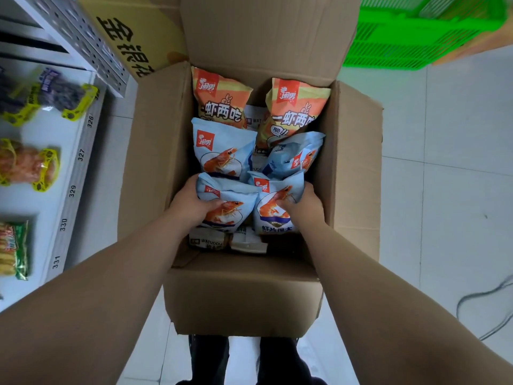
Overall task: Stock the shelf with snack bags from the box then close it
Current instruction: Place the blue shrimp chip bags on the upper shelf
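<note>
An open cardboard box [352, 168] stands on the floor with all flaps spread. Inside lie several snack bags: two orange ones [222, 98] at the far end and light-blue shrimp bags [222, 151] nearer me. My left hand [191, 204] grips the near-left blue shrimp bag [230, 207]. My right hand [302, 207] grips the near-right blue shrimp bag [274, 209]. Both bags are still inside the box. White packets [208, 240] lie underneath. The white shelf [69, 173] runs along the left.
The shelf holds yellow-framed snack packs [50, 101] and a green bag [16, 245], with numbered labels on its edge. A yellow carton [130, 37] stands behind the box, a green plastic crate [416, 31] at the far right. A cable [488, 301] lies on the tiled floor.
</note>
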